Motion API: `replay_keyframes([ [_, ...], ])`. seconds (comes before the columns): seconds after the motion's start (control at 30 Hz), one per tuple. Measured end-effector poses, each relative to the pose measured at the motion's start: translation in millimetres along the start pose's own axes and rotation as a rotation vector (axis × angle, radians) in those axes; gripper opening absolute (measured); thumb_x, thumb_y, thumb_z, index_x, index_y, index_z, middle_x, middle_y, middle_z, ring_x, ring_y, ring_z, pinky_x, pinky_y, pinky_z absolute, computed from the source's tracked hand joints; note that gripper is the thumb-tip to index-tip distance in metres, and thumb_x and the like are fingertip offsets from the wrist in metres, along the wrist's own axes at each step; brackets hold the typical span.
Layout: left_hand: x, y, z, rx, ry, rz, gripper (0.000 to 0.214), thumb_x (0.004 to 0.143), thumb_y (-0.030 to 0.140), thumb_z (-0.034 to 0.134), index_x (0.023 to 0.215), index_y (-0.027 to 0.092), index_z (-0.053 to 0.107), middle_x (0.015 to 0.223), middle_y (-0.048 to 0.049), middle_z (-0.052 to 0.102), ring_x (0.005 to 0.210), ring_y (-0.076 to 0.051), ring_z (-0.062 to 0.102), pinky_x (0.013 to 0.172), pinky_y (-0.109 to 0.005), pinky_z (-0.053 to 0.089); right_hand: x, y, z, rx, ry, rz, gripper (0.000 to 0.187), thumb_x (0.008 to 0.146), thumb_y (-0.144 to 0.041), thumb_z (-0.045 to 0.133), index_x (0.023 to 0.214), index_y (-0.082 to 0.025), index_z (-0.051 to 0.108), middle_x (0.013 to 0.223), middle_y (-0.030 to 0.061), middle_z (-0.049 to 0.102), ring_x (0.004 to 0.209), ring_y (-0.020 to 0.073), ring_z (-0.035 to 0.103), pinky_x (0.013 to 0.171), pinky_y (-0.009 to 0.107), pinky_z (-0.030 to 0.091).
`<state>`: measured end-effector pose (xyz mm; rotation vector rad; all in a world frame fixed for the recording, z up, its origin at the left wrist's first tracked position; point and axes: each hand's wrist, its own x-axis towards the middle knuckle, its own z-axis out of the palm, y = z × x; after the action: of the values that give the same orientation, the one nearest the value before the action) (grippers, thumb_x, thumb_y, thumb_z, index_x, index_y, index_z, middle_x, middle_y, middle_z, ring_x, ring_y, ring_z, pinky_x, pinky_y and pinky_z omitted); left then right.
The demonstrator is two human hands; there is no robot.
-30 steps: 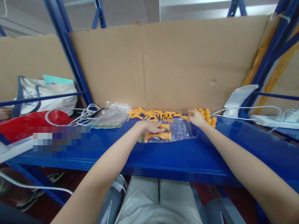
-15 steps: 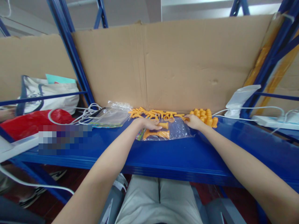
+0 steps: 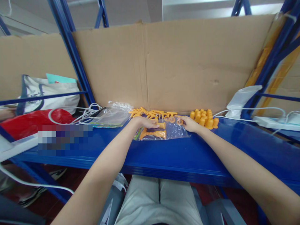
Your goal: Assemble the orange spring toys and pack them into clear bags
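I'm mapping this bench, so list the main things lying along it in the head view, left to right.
Red bag → flat clear packets → left hand → right hand → clustered orange cup-shaped pieces → translucent white object → white power strip.

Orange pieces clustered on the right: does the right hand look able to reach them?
Probably yes: the right hand sits just left of the orange pieces, with nothing visible blocking the way, though it seems busy at the clear bag.
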<state>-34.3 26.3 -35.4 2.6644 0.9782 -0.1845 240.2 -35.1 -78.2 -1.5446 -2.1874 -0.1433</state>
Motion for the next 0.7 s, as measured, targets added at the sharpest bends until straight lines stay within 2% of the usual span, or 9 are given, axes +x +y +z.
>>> replay_keyframes([
  [0.13, -4, 8, -3.1, 0.007, -0.048, -0.048, 0.072, 0.083, 0.06, 0.044, 0.142, 0.018, 0.041, 0.148, -0.0103, 0.039, 0.135, -0.027, 0.034, 0.111, -0.041, 0.025, -5, -4, -2, -0.182, 0.002, 0.059, 0.037, 0.081, -0.016, 0.049, 0.115, -0.021, 0.061, 0.122, 0.0141, 0.058, 0.113, 0.0316, 0.052, 0.089, 0.047, 0.043],
  [0.4, -7, 13, -4.8, 0.037, -0.078, -0.04, 0.074, 0.085, 0.059, 0.04, 0.146, 0.018, 0.033, 0.149, -0.0101, 0.038, 0.136, -0.026, 0.032, 0.113, -0.041, 0.022, -1, -8, 6, -0.118, -0.043, 0.158, 0.039, 0.088, -0.025, 0.046, 0.125, -0.018, 0.054, 0.126, 0.0131, 0.059, 0.114, 0.0285, 0.053, 0.09, 0.038, 0.043],
  [0.57, -7, 13, -4.2, 0.011, -0.051, -0.013, 0.069, 0.086, 0.053, 0.042, 0.147, 0.023, 0.031, 0.143, -0.0083, 0.048, 0.132, -0.027, 0.038, 0.111, -0.043, 0.024, -3, -7, -1, -0.225, -0.06, 0.095, 0.033, 0.085, -0.016, 0.043, 0.111, -0.017, 0.064, 0.114, 0.0138, 0.065, 0.107, 0.0304, 0.053, 0.085, 0.042, 0.042],
  [0.7, -5, 9, -2.6, -0.039, -0.02, -0.007, 0.068, 0.085, 0.052, 0.046, 0.146, 0.023, 0.034, 0.14, -0.0082, 0.051, 0.13, -0.026, 0.04, 0.11, -0.041, 0.027, -3, -6, -4, -0.246, -0.027, 0.065, 0.027, 0.084, -0.019, 0.047, 0.105, -0.019, 0.065, 0.106, 0.0118, 0.068, 0.102, 0.0286, 0.054, 0.084, 0.04, 0.04],
])
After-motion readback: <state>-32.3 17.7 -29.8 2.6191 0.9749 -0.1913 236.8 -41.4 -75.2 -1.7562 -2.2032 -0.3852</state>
